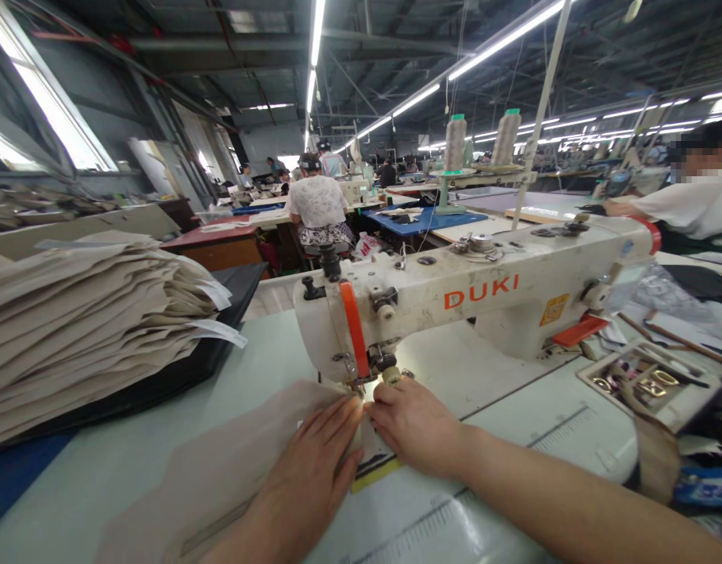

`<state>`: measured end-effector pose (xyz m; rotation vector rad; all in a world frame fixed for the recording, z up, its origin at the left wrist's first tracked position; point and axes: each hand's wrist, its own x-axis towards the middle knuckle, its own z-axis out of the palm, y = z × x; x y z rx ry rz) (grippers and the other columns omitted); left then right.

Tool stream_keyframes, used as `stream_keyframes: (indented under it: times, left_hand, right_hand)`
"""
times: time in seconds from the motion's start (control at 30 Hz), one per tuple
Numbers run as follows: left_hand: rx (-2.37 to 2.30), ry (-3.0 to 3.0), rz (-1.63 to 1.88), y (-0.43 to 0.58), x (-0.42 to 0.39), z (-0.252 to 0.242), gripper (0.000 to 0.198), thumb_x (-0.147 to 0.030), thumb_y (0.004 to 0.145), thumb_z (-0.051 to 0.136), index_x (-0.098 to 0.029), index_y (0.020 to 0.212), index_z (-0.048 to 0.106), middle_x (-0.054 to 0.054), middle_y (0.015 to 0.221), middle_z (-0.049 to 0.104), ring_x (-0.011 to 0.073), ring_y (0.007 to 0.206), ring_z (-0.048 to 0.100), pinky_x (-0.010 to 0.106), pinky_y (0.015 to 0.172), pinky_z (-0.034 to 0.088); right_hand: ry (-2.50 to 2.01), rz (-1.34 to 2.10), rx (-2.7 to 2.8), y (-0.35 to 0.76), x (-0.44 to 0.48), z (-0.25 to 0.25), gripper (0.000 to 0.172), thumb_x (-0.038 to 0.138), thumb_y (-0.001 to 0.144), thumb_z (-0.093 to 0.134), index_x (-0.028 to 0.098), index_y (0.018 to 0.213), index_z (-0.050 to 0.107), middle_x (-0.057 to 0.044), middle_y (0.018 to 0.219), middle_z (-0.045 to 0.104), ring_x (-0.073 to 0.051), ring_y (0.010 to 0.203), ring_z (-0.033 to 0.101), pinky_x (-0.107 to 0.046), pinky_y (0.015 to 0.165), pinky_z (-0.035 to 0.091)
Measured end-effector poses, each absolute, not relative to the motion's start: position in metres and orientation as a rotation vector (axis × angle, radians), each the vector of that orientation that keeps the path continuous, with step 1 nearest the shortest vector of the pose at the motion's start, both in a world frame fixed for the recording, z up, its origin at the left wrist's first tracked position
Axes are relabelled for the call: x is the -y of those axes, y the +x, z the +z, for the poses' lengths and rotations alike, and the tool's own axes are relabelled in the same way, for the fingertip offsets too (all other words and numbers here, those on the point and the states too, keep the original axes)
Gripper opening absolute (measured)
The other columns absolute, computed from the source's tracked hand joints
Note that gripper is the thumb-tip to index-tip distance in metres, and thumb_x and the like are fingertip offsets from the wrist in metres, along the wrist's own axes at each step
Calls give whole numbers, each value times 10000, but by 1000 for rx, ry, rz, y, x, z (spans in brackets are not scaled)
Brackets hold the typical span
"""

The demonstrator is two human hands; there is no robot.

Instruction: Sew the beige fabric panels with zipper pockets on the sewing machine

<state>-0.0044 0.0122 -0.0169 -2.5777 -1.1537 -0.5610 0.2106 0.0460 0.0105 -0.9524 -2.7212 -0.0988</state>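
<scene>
A thin beige fabric piece (243,439) lies on the pale green sewing table, reaching under the needle area of a white sewing machine (420,274) marked DUKI. My left hand (323,446) rests flat on this fabric, its fingers stretched toward the presser foot. Close by on the other side, my right hand (416,423) is closed, with thumb and fingertips drawn together right beside the needle. Whatever those fingertips grip is hidden. A small lamp lights the spot between both hands, and the needle itself is hard to make out.
A tall stack of beige fabric pieces (91,329) sits at left on black material (232,305). To the right is a tray (648,384) of metal fittings. Thread cones (455,145) stand behind the machine. A co-worker (690,188) sits at right, another person (317,200) ahead.
</scene>
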Motion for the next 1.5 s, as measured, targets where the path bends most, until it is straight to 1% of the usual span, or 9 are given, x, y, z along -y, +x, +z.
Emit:
stream_keyframes:
  times: [0.27, 0.6, 0.77, 1.0, 1.13, 1.27, 1.33, 1.4, 1.5]
  left_hand:
    - [1204, -2620, -650, -4, -9, -14, 405, -305, 987, 457, -191, 1351, 594, 102, 1335, 657, 255, 1236, 612, 438, 1044, 522]
    - [1146, -2584, -573, -3, -11, -14, 391, -278, 985, 438, -144, 1317, 596, 127, 1291, 679, 262, 1166, 655, 456, 979, 566]
    - [1175, -2609, -575, -7, -18, -13, 388, -289, 991, 432, -173, 1319, 606, 116, 1307, 672, 256, 1189, 641, 455, 1030, 528]
    - [1167, -2585, -527, -13, -38, -18, 390, -334, 1008, 402, -168, 1263, 647, 121, 1279, 688, 272, 1177, 651, 470, 1017, 527]
    - [1203, -2622, -506, -14, -39, -17, 396, -325, 1004, 415, -156, 1290, 630, 137, 1302, 673, 279, 1205, 634, 477, 1018, 524]
    - [1271, -2630, -448, -26, -6, -13, 424, -304, 993, 452, -179, 1384, 559, 113, 1395, 611, 251, 1268, 590, 451, 1069, 486]
    - [1308, -2610, -367, -33, 19, -8, 473, -298, 981, 478, -206, 1445, 494, 92, 1463, 550, 248, 1335, 528, 450, 1106, 445]
    - [1342, -2534, -345, -38, 44, 0, 579, -302, 964, 498, -212, 1523, 377, 99, 1549, 440, 270, 1423, 415, 475, 1139, 391]
    - [1444, -2268, -505, -50, 72, 12, 726, -331, 965, 477, -178, 1597, 153, 137, 1643, 223, 311, 1509, 216, 512, 1180, 288]
  right_hand:
    - [-910, -110, 2728, 212, -43, 5, 109, 177, 974, 565, 148, 934, 662, -71, 896, 634, -219, 890, 528, -351, 797, 412]
    - [-912, -134, 2721, 212, -41, 8, 100, 186, 968, 575, 141, 943, 662, -68, 904, 634, -224, 895, 529, -353, 808, 423]
    - [-933, -137, 2727, 210, -44, 8, 137, 184, 980, 542, 140, 963, 670, -88, 899, 631, -229, 904, 535, -354, 815, 430]
    - [-958, -122, 2703, 210, -47, 6, 138, 196, 967, 551, 149, 929, 675, -75, 878, 632, -231, 890, 541, -360, 838, 429]
    - [-982, -102, 2680, 212, -47, 9, 160, 169, 963, 544, 149, 879, 678, -66, 839, 637, -216, 845, 543, -341, 808, 424]
    - [-925, -81, 2638, 214, -41, 13, 185, 134, 947, 538, 148, 819, 672, -67, 814, 640, -202, 798, 544, -325, 762, 417]
    - [-868, -55, 2610, 216, -39, 12, 200, 109, 938, 527, 147, 804, 671, -71, 796, 637, -205, 801, 549, -322, 755, 415]
    - [-794, -20, 2592, 217, -38, 8, 208, 105, 944, 515, 148, 818, 674, -75, 803, 643, -207, 811, 555, -322, 761, 416]
    - [-701, 27, 2584, 218, -38, 3, 210, 118, 959, 496, 158, 875, 685, -76, 827, 659, -205, 821, 563, -322, 776, 424]
